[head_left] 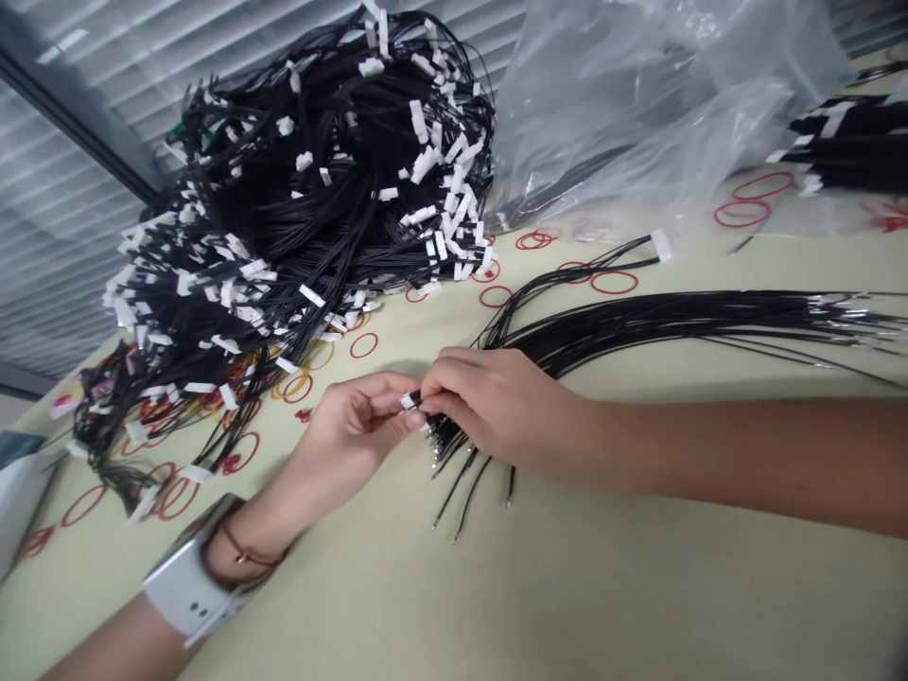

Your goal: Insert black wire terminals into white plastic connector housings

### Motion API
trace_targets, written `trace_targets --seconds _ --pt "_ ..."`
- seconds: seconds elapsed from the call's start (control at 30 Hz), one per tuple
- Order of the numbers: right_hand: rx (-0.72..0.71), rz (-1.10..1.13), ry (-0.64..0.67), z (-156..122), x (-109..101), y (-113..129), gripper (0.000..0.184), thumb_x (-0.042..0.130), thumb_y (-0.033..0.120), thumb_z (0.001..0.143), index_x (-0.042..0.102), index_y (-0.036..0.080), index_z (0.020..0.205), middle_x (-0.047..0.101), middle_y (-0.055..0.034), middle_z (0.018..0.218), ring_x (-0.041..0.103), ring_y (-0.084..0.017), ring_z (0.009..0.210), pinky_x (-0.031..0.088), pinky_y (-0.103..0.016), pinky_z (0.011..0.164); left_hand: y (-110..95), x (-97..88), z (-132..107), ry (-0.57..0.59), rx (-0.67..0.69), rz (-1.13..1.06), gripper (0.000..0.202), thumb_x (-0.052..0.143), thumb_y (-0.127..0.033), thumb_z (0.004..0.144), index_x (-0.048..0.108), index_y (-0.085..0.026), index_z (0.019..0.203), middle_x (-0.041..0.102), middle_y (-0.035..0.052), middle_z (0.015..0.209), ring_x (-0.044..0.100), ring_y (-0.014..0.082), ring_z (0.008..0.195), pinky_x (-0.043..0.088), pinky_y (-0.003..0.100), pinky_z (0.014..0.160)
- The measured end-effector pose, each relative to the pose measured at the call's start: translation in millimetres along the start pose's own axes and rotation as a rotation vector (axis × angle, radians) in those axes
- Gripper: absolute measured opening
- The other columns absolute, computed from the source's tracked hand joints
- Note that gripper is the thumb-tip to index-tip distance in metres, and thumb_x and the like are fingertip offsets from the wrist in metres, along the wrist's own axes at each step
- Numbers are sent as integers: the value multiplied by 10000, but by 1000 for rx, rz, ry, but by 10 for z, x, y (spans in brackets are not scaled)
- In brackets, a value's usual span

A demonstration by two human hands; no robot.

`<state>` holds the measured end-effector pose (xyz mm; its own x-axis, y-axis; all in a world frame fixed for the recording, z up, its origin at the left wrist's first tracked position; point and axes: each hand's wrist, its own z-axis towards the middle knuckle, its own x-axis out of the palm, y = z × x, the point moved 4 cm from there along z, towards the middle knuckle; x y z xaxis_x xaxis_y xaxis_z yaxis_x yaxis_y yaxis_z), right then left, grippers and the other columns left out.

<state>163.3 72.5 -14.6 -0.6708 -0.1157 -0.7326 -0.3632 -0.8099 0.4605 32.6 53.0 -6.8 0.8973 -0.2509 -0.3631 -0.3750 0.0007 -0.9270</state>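
Note:
My left hand [355, 435] pinches a small white connector [410, 401] between thumb and fingertips. Right against it, my right hand [497, 397] is closed on black wire [417, 398] at the connector's side; how far the wire sits inside cannot be made out. Under my right hand lies a bundle of loose black wires [653, 317], with bare metal terminals at both ends. Several wire ends stick out below my right fingers. Behind the bundle, a few wires run to another white connector [660, 246].
A big heap of black wire harnesses [319, 180] with white connectors fills the back left. Red rubber bands [364, 345] are scattered over the table [638, 586]. A clear plastic bag [638, 113] lies at the back, beside more harnesses [858, 142]. Window blinds [63, 246] stand behind.

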Motion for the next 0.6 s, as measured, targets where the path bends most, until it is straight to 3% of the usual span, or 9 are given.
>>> trace_targets --seconds 0.17,0.37,0.5,0.6 --pt "16 14 -7 12 -5 -21 156 367 146 853 510 122 796 535 -25 766 475 -95 664 326 -225 601 -29 5 -2 11 28 2 204 639 -120 721 635 -178 917 704 20 817 619 126 732 466 196 650" --pt "76 81 -34 56 -49 -65 165 368 195 850 483 142 744 504 2 714 422 -78 608 294 -217 564 -48 -35 44 19 63 62 143 580 -137 773 610 -154 912 683 15 730 616 115 682 464 182 590" --pt "186 99 -98 55 -109 -136 129 401 163 823 473 140 719 496 14 674 405 -68 576 286 -211 547 -5 -70 56 -16 19 45 90 592 -148 765 597 -163 853 697 35 788 638 140 763 483 200 647" --pt "135 106 -91 51 -114 -117 141 402 175 838 478 141 724 500 16 693 416 -67 594 297 -208 562 28 -85 60 -34 -31 -12 112 611 -156 754 602 -170 865 709 31 808 646 143 802 490 202 694"
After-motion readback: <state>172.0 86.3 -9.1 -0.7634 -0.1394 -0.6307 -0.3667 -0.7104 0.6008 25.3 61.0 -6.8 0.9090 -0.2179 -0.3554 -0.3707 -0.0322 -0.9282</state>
